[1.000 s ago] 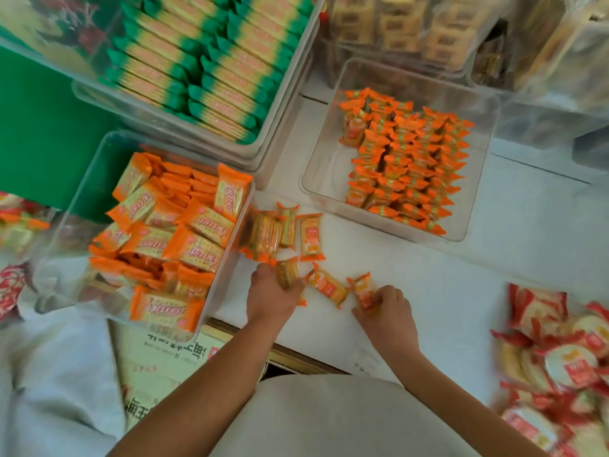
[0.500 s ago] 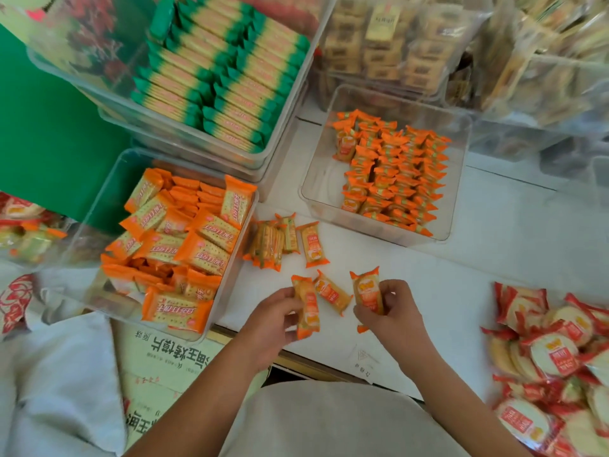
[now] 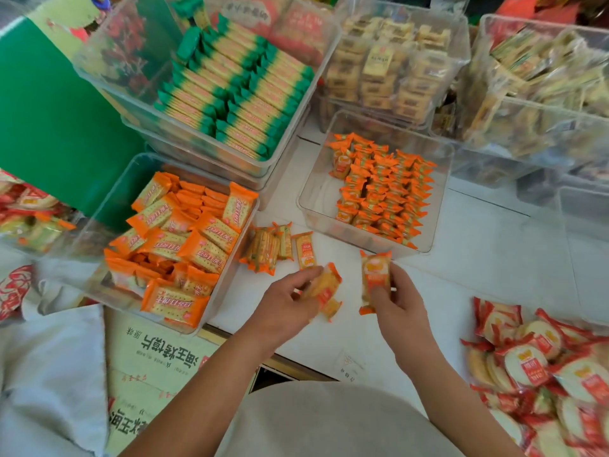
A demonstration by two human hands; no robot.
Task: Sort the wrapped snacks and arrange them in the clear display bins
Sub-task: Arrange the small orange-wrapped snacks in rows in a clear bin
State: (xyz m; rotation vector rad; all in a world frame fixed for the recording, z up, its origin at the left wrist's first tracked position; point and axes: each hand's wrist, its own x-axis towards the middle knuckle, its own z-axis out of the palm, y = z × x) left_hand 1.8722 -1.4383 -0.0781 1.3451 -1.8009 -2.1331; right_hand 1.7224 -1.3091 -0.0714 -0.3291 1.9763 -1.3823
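Now we are gripping a small orange-wrapped snack in each hand, just above the white table (image 3: 478, 258). The fingers (image 3: 304, 275) of our left hand (image 3: 283, 308) are curling round a tilted snack (image 3: 324, 285), which is showing blurred. A second orange wrapper (image 3: 332, 308) is peeking out just below it, and we cannot tell whether it is held or lying on the table. Our right hand (image 3: 400, 308) is pinching an upright snack (image 3: 375, 278) between thumb and fingers, its printed face turned toward us. The two held snacks are sitting near each other without touching.

Just beyond the left hand, a loose cluster of snacks (image 3: 267, 247) is lying on the table, with a single snack (image 3: 304, 250) flat beside it. Behind the right hand, a clear bin (image 3: 316, 206) is holding neat rows of small orange snacks (image 3: 382, 192), packed into its right-hand part. To the left, a second clear bin (image 3: 122, 199) is carrying larger orange cracker packs (image 3: 204, 249) in a jumble. Behind that, green-ended packs (image 3: 230, 90) are standing in tidy rows in another bin. At the far right, red-and-white round crackers (image 3: 534, 367) are piling up, and a printed cardboard box (image 3: 155, 357) is sitting below the jumbled bin.
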